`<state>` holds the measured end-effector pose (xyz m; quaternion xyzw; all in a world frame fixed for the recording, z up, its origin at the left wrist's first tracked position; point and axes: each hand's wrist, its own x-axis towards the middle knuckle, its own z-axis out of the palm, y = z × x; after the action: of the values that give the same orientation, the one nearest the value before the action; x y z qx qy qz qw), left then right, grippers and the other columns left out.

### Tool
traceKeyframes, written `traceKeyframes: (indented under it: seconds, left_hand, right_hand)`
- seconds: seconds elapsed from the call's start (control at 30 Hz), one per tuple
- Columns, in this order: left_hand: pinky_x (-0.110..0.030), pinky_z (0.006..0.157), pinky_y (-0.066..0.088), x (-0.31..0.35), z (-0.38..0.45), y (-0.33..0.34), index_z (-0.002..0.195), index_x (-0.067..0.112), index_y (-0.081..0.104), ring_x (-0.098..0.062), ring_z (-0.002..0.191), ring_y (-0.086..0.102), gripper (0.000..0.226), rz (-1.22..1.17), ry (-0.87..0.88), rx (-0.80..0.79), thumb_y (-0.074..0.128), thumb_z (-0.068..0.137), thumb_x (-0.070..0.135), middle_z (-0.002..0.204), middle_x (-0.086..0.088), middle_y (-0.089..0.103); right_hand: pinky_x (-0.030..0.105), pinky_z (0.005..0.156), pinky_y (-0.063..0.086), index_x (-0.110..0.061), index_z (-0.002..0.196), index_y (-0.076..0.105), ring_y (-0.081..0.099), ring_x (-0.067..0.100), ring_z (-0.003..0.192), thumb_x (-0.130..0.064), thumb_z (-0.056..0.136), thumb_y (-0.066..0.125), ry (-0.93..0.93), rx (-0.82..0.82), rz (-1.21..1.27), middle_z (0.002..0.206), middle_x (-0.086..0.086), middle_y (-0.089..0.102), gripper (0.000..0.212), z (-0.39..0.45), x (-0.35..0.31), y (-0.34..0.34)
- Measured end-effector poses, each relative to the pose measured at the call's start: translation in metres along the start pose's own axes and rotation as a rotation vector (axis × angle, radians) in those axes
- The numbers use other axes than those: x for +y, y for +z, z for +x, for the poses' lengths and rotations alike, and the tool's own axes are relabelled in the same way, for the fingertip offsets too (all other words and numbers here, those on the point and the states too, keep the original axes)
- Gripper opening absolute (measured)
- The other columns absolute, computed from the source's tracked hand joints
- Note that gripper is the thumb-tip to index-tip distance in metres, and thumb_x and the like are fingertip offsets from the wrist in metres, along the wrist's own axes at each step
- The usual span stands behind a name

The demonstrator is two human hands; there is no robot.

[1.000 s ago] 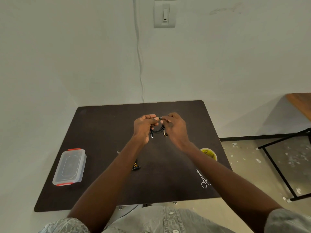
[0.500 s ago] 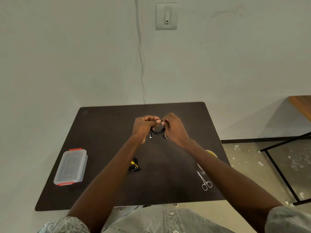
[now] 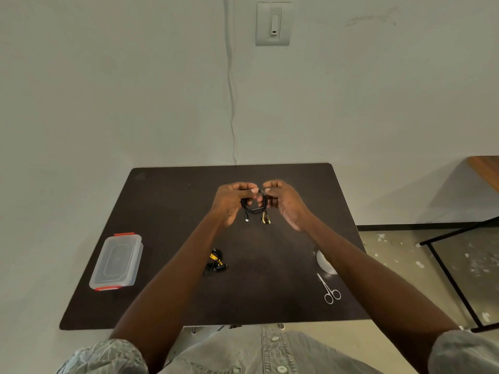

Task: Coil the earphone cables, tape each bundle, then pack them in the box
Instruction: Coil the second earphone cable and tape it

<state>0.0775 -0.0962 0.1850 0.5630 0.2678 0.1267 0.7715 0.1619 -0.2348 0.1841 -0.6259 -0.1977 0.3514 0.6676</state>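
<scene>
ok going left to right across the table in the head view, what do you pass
box → taped bundle → left hand → cable coil held between both hands → right hand → scissors

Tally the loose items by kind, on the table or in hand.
Earphone cable bundles: 2, the coil held in both hands and the taped bundle on the table
Plastic box: 1
Scissors: 1
Tape roll, mostly hidden by the right forearm: 1
Total: 5
</scene>
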Motion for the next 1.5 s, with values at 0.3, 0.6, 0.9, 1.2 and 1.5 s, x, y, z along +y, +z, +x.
traceKeyframes:
  seconds: [0.3,0.6,0.9,1.2,1.5]
  left_hand:
    - [-0.024,0.061,0.049,-0.01,0.001,-0.002,0.089,0.001,0.069,-0.016,0.071,0.063,0.01,-0.065,-0.037,0.032,0.067,0.082,-0.006,0.083,-0.01,0.069]
    - [-0.027,0.062,0.055,-0.031,0.014,-0.012,0.087,0.0,0.069,-0.018,0.068,0.065,0.007,-0.072,-0.089,0.05,0.069,0.081,-0.005,0.077,-0.012,0.069]
    - [-0.023,0.055,0.057,-0.056,0.041,-0.022,0.082,-0.002,0.065,-0.013,0.052,0.066,0.007,-0.136,-0.267,0.163,0.066,0.082,-0.008,0.063,-0.009,0.069]
    - [-0.024,0.062,0.054,-0.113,0.054,-0.047,0.077,0.009,0.057,-0.014,0.068,0.059,0.021,0.229,-0.305,0.222,0.077,0.079,0.009,0.074,-0.005,0.062]
    - [-0.036,0.07,0.059,-0.142,0.03,-0.063,0.071,0.01,0.064,-0.016,0.063,0.061,0.019,0.489,-0.229,0.181,0.062,0.088,0.004,0.071,-0.005,0.064]
  right_hand:
    - [0.023,0.069,0.048,0.0,0.1,0.067,0.061,0.013,0.074,-0.009,0.095,0.059,0.031,-0.013,-0.069,0.082,0.008,0.065,0.014,0.007,0.015,-0.004]
    - [0.026,0.068,0.039,-0.013,0.085,0.059,0.049,0.01,0.07,-0.022,0.102,0.045,0.126,0.054,-0.32,0.076,0.001,0.058,0.024,0.018,0.038,0.01]
    - [0.032,0.058,0.051,-0.013,0.089,0.064,0.064,0.013,0.063,-0.012,0.087,0.066,0.035,0.239,-0.435,0.073,0.002,0.069,0.003,0.036,0.069,0.015]
    - [0.033,0.068,0.047,-0.013,0.08,0.071,0.06,0.018,0.076,-0.008,0.088,0.059,0.262,0.455,-0.701,0.083,0.005,0.067,0.015,0.042,0.143,0.01]
    - [0.038,0.078,0.053,-0.006,0.09,0.068,0.066,0.035,0.091,-0.023,0.091,0.059,0.51,0.675,-0.541,0.095,0.016,0.069,0.02,0.031,0.16,-0.005]
